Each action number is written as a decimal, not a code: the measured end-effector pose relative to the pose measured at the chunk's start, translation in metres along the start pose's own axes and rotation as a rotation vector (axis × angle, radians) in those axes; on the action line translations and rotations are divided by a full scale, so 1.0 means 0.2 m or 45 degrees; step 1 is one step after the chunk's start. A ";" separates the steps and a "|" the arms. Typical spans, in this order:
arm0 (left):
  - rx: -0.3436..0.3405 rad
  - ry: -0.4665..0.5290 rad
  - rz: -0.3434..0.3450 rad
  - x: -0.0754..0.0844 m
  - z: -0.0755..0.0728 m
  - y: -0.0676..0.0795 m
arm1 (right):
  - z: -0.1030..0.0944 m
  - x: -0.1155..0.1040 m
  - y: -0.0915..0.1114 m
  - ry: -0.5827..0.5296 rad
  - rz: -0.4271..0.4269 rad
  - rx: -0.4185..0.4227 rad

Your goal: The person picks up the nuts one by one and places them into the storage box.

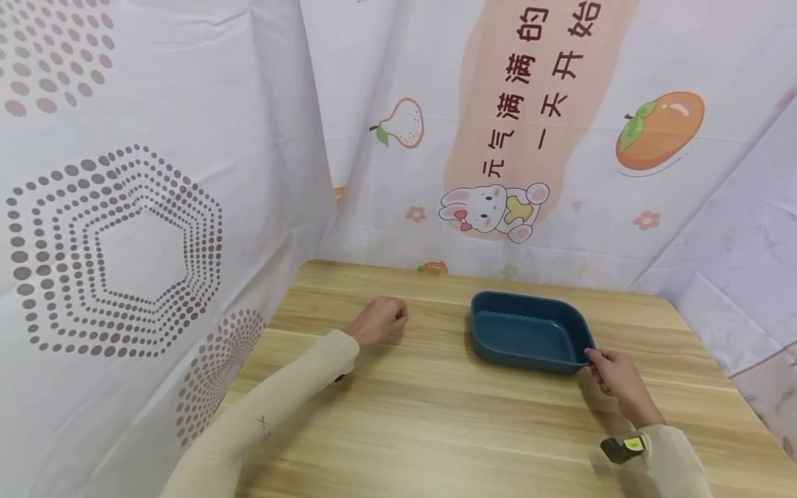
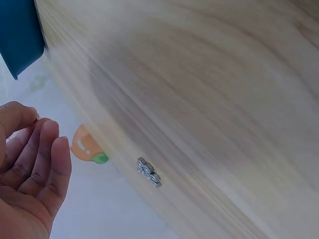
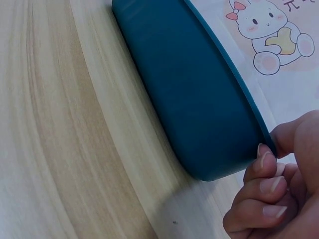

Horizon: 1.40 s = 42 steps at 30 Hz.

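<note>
A dark teal rectangular box (image 1: 523,328) with rounded corners stands on the wooden table. My right hand (image 1: 619,380) pinches its near right corner at the rim, thumb over the edge and fingers below it; the right wrist view shows this grip on the box wall (image 3: 199,94). To the left of the box, my left hand (image 1: 380,319) is over the table with its fingers curled in. In the left wrist view the left hand (image 2: 30,164) has thumb and fingertips together; I cannot tell whether they pinch something small. Several small silvery metal pieces (image 2: 148,172) lie bunched on the table near it.
The light wood table (image 1: 436,429) ends at a printed white cloth (image 1: 398,200) hanging behind it. Another patterned cloth (image 1: 149,249) hangs along the left side, and a pale cloth (image 1: 735,256) hangs on the right.
</note>
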<state>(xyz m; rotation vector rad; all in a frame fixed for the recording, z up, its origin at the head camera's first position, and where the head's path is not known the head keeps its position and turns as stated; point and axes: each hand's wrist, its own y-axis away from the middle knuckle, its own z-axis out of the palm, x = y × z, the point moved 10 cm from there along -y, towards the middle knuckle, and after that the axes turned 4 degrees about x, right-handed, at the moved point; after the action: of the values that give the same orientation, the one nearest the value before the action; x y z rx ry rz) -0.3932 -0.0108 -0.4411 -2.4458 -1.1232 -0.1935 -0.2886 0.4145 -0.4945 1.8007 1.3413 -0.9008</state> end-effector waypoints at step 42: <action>-0.056 -0.023 0.185 0.29 0.12 -0.15 | -0.01 0.02 -0.02 -0.034 0.004 0.014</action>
<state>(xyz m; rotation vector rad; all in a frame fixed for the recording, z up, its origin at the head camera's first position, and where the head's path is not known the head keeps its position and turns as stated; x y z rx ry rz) -0.3785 0.0563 -0.4356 -2.5606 -0.9531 -0.1536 -0.2908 0.4186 -0.4984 1.7924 1.3185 -0.9291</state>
